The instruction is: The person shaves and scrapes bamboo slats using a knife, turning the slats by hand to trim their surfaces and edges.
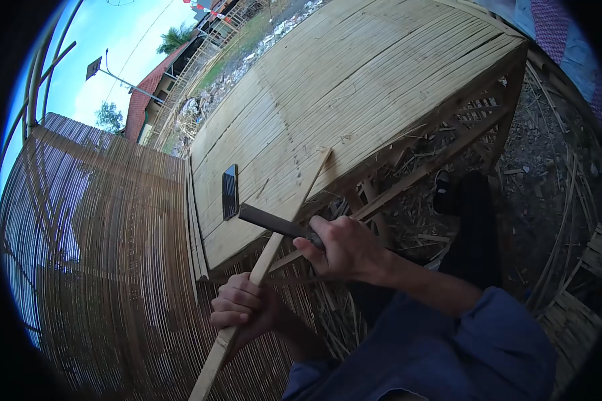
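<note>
strip [267, 257] slants from the near left toward the right, its far end above the near part of the table [354, 87], though whether it touches the top there i cannot tell. the left hand [242, 306] is closed around the strip's near part, while the right hand [346, 246] is wrapped around one end of a dark blade [269, 220] that crosses the strip just beyond the left hand. left of the strip, a phone [230, 192] lies on the table near the blade's tip, and a slatted screen [114, 254] stands farther left.
</note>
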